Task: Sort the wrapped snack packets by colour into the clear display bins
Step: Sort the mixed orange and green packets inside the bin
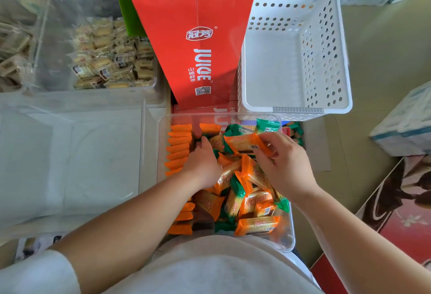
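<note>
Our right hand (283, 165) pinches an orange packet (242, 143) over the far end of the clear bin (286, 242) (orange and green wrappers (235, 191) jumbled inside). Our left hand (205, 165) lies palm-down among them beside the orange row (178, 147); its grip we cannot tell.

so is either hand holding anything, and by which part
The right hand pinches an orange wrapped snack packet by one end. Left hand rests among loose packets; hold unclear.
</note>
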Demonstrator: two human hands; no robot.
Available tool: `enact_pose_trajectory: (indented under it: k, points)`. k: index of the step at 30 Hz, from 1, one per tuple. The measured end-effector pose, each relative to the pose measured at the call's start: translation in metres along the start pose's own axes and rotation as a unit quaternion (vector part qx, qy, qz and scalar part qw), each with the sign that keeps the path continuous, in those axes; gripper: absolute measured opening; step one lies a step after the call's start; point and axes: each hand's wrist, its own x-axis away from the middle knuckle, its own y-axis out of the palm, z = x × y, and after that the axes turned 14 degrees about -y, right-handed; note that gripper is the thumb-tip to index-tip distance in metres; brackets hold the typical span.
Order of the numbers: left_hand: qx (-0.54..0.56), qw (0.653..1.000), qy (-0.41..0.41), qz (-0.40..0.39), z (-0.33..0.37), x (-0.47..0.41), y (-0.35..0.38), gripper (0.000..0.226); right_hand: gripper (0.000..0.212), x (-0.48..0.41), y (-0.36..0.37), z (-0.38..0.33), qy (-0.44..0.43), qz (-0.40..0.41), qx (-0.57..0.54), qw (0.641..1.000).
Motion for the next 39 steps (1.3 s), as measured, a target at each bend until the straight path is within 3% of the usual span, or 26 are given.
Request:
enact_pose_trajectory:
  k: [6,11,17,20,23,30,39]
  points:
    - [0.15,0.986,-0.04,-0.058,0.005,-0.003,-0.007,0.09,0.023,0.002,0.0,0.006,-0.009,-0.013,-0.004,1.0]
    - [0.148,0.987,-0.017,-0.059,0.009,-0.003,-0.015,0.067,0.024,0.003,-0.001,0.007,-0.01,-0.012,-0.012,1.0]
    - [0.074,0.995,0.013,-0.06,0.005,-0.009,-0.017,0.073,0.022,0.001,-0.005,0.01,-0.011,-0.009,-0.03,0.999]
    - [0.001,1.0,0.0,-0.012,0.009,-0.01,-0.014,0.068,0.022,0.0,-0.005,0.011,-0.015,-0.008,-0.034,0.999]
    - [-0.017,0.999,0.0,-0.04,0.011,-0.014,-0.009,0.068,0.022,0.001,-0.006,0.011,-0.016,-0.009,-0.038,0.999]
    - [0.015,0.995,-0.015,-0.101,0.011,-0.012,-0.02,0.087,0.022,0.002,-0.01,0.013,-0.018,-0.018,-0.043,0.999]
    - [0.045,0.993,0.008,-0.105,0.001,-0.009,-0.02,0.08,0.023,0.0,-0.013,0.014,-0.018,-0.021,-0.046,0.999]
